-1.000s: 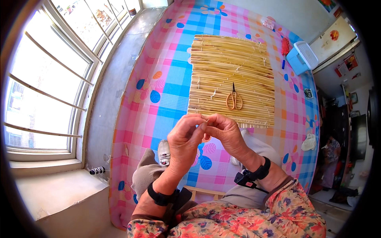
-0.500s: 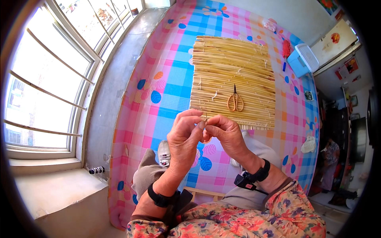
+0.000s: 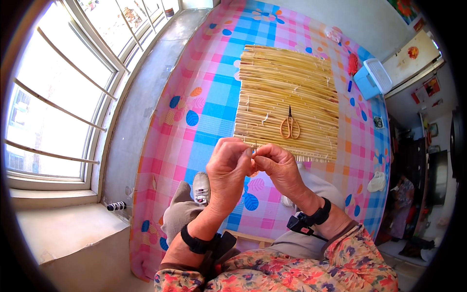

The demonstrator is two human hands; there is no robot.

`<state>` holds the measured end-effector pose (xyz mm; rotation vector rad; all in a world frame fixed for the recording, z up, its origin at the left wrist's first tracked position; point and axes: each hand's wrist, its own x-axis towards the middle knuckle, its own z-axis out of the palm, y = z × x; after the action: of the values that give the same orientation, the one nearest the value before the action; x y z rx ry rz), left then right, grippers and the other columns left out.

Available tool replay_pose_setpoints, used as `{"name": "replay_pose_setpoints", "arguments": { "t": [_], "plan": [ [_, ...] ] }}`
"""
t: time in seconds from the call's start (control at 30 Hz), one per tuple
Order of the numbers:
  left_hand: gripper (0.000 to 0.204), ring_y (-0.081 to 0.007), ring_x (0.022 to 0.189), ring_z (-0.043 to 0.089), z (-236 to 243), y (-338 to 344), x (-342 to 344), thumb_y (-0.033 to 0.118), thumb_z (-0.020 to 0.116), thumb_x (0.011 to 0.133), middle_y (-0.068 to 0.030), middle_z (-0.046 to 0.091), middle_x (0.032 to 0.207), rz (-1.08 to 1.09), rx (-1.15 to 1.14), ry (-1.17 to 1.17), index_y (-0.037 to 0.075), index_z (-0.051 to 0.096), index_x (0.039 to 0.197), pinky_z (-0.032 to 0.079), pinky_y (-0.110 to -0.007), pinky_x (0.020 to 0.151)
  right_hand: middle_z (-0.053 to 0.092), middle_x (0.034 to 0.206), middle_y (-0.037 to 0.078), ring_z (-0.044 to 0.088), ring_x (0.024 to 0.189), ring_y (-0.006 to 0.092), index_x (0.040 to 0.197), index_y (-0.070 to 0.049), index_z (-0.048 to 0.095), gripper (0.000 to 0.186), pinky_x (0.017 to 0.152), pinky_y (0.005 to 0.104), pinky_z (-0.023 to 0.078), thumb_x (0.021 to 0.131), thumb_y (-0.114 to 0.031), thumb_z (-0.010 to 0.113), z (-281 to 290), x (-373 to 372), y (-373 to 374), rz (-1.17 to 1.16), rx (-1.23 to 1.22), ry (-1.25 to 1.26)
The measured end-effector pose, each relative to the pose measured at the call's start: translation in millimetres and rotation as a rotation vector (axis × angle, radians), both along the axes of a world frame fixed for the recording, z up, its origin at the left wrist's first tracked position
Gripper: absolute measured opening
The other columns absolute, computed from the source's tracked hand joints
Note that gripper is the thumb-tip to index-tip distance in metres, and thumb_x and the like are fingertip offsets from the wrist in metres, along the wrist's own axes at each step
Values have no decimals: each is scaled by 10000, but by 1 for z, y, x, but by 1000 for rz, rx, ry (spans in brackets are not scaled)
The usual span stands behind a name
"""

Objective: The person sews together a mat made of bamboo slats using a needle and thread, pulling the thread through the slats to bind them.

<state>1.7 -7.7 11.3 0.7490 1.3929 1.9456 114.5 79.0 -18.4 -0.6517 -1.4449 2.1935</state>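
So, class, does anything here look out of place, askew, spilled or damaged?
Nothing looks spilled or broken. Only a small untidiness: on the mat of stalks, pale loose ends, possibly thread, break up the otherwise neat rows, and its left edge looks slightly uneven. The scissors lying on it don't seem odd.

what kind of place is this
Probably a room in someone's home: there is a barred window on the left, a pink-and-blue checked floral covering under the mat of stalks, and what looks like a flat-screen television at far right.
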Motion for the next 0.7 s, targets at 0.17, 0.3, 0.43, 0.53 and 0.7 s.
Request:
{"name": "replay_pose_setpoints", "arguments": {
  "t": [0.17, 0.3, 0.43, 0.53, 0.7],
  "plan": [
    [47, -79, 623, 540, 2, -1, -1, -68, 554, 855, -72, 468, 954, -14, 9, 9, -27, 533, 866, 461, -209, 502, 653, 815, 11, 621, 750, 74, 984, -56, 612, 164, 576, 173, 397, 897, -194, 604, -2, -1, 1, 19, -3, 43],
    [46, -80, 626, 542, 2, -2, -2, -71, 548, 858, -72, 467, 952, -22, 18, 19, -29, 530, 867, 459, -210, 505, 652, 814, 19, 617, 751, 77, 985, -44, 612, 164, 592, 177, 412, 893, -180, 611, -4, -2, 1, 23, 13, 66],
    [44, -80, 628, 543, 4, -2, -2, -69, 547, 859, -71, 467, 949, -23, 14, 27, -30, 529, 868, 463, -209, 510, 650, 814, 18, 613, 755, 74, 982, -45, 612, 157, 595, 177, 414, 891, -174, 612, -3, -3, 0, 22, -12, 73],
    [43, -79, 629, 544, 2, -3, -2, -67, 550, 858, -69, 469, 948, -24, 4, -1, -31, 531, 869, 468, -208, 514, 648, 813, 16, 611, 754, 72, 974, -48, 612, 152, 594, 176, 413, 889, -173, 616, -1, -3, 0, 23, -26, 49],
    [41, -75, 634, 546, 0, -2, -2, -65, 555, 855, -67, 472, 950, -22, 2, 7, -31, 535, 865, 470, -204, 513, 648, 811, 18, 610, 752, 71, 964, -50, 610, 143, 596, 176, 412, 885, -168, 620, 0, -3, 0, 28, -8, 37]
  ]
}}
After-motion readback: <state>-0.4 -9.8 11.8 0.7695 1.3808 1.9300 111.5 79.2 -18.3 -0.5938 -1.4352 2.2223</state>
